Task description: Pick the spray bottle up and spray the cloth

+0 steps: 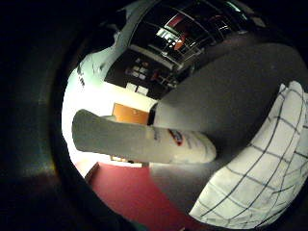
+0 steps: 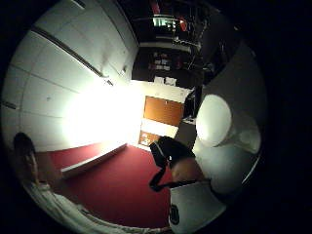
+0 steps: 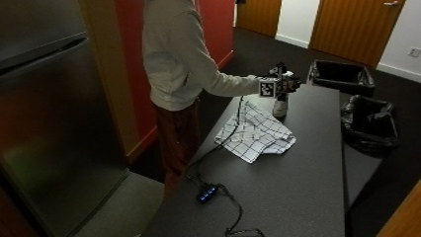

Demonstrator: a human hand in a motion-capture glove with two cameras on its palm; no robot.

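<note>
The right hand (image 3: 284,83) sits over the top of the spray bottle (image 3: 280,106), concealing the nozzle and trigger; finger position cannot be determined. The bottle's label (image 1: 176,136) is too blurred to read. Beside the bottle, the cloth (image 1: 260,178) is cut off by the frame edge.

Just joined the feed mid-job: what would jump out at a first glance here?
The white checked cloth lies crumpled on the dark table, near its edge by the person. Just beyond it the spray bottle stands upright on the table, with the gloved right hand at its top. Two black-lined bins sit past the table's far side.
</note>
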